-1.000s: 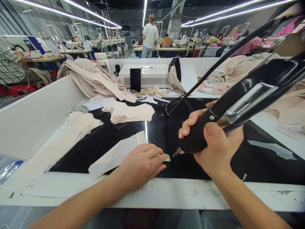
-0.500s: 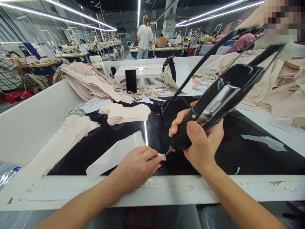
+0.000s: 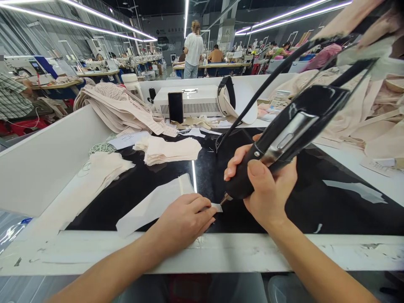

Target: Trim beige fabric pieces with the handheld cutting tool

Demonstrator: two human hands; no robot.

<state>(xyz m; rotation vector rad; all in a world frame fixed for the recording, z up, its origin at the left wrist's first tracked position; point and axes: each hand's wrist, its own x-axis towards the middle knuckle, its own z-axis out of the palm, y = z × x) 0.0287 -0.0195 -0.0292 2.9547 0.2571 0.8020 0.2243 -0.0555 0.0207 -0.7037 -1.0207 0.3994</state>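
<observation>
A pale, thin fabric piece (image 3: 148, 203) lies on the black work surface (image 3: 202, 176), its narrow end (image 3: 217, 207) reaching toward the middle. My left hand (image 3: 186, 216) is closed over that end, fingers bent and pressed together; the thumb is hidden. Wrapped in my right hand (image 3: 268, 189) is a black corded hand-held cutter (image 3: 280, 139) with a metal lever along its side. Its thin copper-coloured tip (image 3: 225, 198) points down at the narrow end, just beyond my left fingertips. Whether the tip touches the fabric I cannot tell.
A stack of cream cut pieces (image 3: 172, 150) lies behind my left hand, with another pile (image 3: 91, 176) at left. Beige fabric heaps (image 3: 116, 105) stand at the back. A phone (image 3: 175, 107) leans on a white vented box (image 3: 202, 101). The cutter's cable (image 3: 261, 92) arches upward.
The view has shifted slightly, moving the table's contents a little right in the picture. Both hands keep their grips, and the cutter tip stays beside the fabric end. A person at the back has turned.
</observation>
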